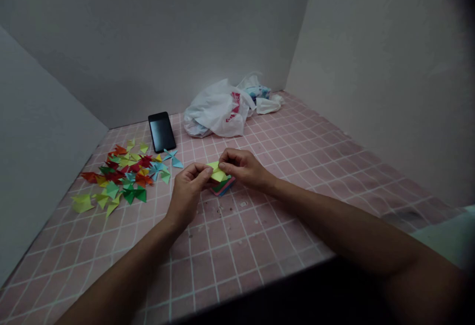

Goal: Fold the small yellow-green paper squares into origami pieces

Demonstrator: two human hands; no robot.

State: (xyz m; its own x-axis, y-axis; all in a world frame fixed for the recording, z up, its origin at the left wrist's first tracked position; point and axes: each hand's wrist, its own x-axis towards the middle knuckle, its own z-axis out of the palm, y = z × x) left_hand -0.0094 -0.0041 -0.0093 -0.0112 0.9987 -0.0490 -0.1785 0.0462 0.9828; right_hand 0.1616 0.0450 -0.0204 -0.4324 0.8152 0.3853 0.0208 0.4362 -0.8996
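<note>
A partly folded piece of yellow origami paper [218, 172] is held between my two hands, above the table. My left hand [190, 186] pinches its left side between thumb and fingers. On the other side, my right hand [243, 167] grips the upper right part with thumb and forefinger. Just below lies a small stack of coloured paper [223, 187], with green, pink and blue edges showing; the hands and the yellow piece hide part of it. Left of my hands is a spread of folded paper cranes [128, 169] in red, orange, yellow, green and light blue.
A black smartphone [162, 132] lies behind the cranes. Farther back, a white plastic bag [218, 110] with red print rests near the wall, beside crumpled white and blue wrapping [264, 97]. A pink checked cloth [297, 166] covers the table, with walls on three sides.
</note>
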